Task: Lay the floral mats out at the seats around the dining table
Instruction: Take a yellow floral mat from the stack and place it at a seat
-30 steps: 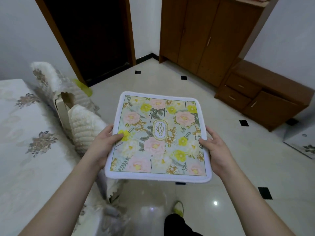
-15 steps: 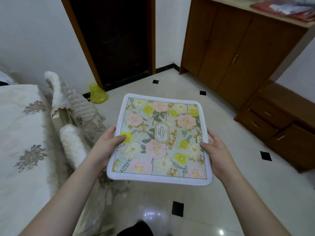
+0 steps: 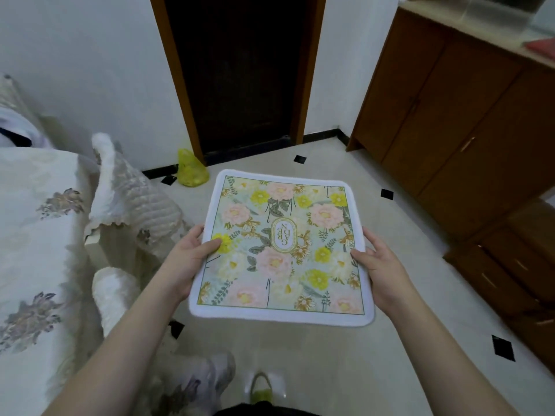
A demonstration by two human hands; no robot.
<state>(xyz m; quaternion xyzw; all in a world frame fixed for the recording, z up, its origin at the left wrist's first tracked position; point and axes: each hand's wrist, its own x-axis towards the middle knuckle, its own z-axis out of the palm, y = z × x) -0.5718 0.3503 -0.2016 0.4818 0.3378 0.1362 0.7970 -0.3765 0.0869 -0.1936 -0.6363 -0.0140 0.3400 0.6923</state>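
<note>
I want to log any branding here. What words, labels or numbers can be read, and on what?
"GARDEN": split across lines in the oval emblem at the middle of the floral mat, turned sideways to the camera.
Nothing else readable; the red item on the cabinet is too blurred.

Both bare forearms reach forward from the bottom of the view. The left hand [image 3: 183, 262] grips the left edge of the floral mat [image 3: 282, 250] – thumb on top, other fingers underneath. The right hand [image 3: 381, 271] grips the right edge the same way. Both wrists are almost straight, at similar height.
</note>
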